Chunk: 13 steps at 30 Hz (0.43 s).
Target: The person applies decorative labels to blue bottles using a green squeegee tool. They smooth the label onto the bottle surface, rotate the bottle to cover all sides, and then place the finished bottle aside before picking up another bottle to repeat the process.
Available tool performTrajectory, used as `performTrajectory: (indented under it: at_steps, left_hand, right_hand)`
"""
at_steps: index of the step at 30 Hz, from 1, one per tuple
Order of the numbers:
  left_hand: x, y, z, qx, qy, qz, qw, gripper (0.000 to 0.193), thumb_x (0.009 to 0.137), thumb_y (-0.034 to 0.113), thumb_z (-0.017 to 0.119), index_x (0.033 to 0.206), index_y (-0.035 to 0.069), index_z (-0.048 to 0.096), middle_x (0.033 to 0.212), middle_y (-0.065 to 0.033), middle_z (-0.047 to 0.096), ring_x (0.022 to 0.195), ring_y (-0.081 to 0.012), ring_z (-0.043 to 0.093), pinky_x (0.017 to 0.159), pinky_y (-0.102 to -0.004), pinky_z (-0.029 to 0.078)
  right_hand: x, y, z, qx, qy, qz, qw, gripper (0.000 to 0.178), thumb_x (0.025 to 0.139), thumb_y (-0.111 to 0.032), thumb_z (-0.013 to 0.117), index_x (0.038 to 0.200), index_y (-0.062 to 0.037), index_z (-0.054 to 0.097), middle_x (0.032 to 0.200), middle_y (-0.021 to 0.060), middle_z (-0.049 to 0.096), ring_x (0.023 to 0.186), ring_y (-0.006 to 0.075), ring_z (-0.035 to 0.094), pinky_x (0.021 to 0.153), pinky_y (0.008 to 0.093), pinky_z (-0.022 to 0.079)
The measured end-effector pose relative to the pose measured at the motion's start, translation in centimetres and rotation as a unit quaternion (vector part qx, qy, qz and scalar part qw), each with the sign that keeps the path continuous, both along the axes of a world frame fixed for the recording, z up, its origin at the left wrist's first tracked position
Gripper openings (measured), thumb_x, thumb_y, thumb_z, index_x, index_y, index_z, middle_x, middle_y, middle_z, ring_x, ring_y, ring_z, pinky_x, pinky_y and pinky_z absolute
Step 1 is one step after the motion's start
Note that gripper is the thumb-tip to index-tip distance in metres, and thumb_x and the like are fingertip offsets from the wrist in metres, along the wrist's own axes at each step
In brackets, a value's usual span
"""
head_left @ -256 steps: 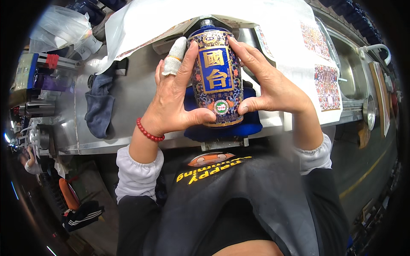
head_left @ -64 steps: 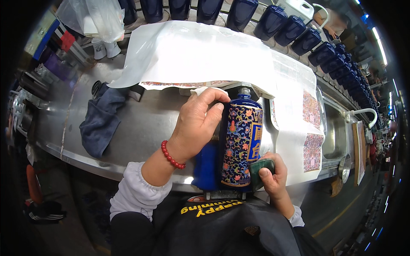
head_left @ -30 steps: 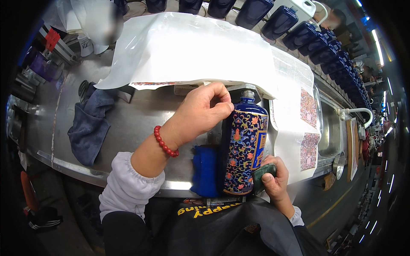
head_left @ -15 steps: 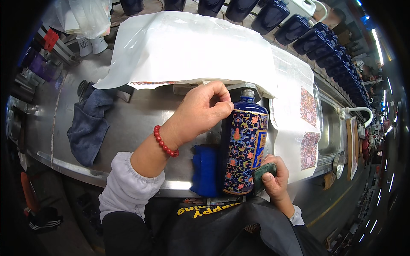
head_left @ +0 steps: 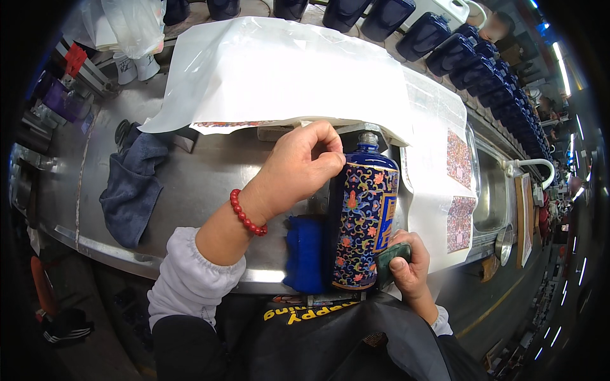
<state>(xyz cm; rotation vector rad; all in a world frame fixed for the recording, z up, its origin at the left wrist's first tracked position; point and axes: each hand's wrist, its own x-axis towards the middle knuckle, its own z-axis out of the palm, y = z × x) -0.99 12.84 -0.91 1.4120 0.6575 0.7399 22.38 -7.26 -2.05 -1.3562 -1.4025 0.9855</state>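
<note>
A dark blue bottle (head_left: 363,222) with a multicoloured floral pattern, gold lines and a clear neck lies lengthwise before me, its base toward my body. My left hand (head_left: 302,162), a red bead bracelet at the wrist, is closed with thumb and forefinger pinched at the bottle's left shoulder. Whatever sits between those fingertips is hidden. Low on the bottle's right side, my right hand (head_left: 413,263) grips a flat dark green scraper (head_left: 392,260), which rests against or very near the bottle. A bright blue cloth or sponge (head_left: 305,254) touches the left of the bottle.
White sheets (head_left: 286,76) with printed floral pieces lie beyond and right of the bottle. A grey-blue towel (head_left: 131,193) is on the metal worktop (head_left: 203,171). Plain blue bottles (head_left: 424,35) line the back. A sink (head_left: 492,190) with a white tap (head_left: 537,164) is at right.
The plain blue bottles at the back have shifted along their row; I cannot tell which way. Both hands and the patterned bottle have hardly moved.
</note>
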Motion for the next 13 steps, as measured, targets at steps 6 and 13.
performTrajectory:
  at_steps: [6, 13]
  left_hand:
    - [0.18, -0.12, -0.10, 0.000, -0.006, 0.010, 1.000, 0.009, 0.093, 0.014, 0.062, 0.094, 0.006, 0.059, 0.089, 0.0034, 0.056, 0.081, -0.0051, 0.047, 0.073, -0.0224, 0.042]
    - [0.05, -0.10, 0.15, -0.001, 0.016, 0.010, 1.000, 0.009, 0.093, 0.014, 0.062, 0.095, 0.006, 0.059, 0.089, 0.0029, 0.056, 0.083, -0.0061, 0.048, 0.075, -0.0229, 0.042]
  right_hand:
    - [0.01, 0.01, -0.03, 0.003, -0.005, 0.001, 1.000, 0.037, 0.095, -0.034, 0.071, 0.104, -0.0008, 0.059, 0.090, 0.0080, 0.061, 0.080, 0.0157, 0.056, 0.074, 0.0291, 0.044]
    - [0.05, -0.01, -0.04, 0.000, 0.003, 0.002, 1.000, 0.039, 0.096, -0.037, 0.071, 0.106, -0.0007, 0.059, 0.091, 0.0079, 0.062, 0.081, 0.0162, 0.056, 0.075, 0.0291, 0.044]
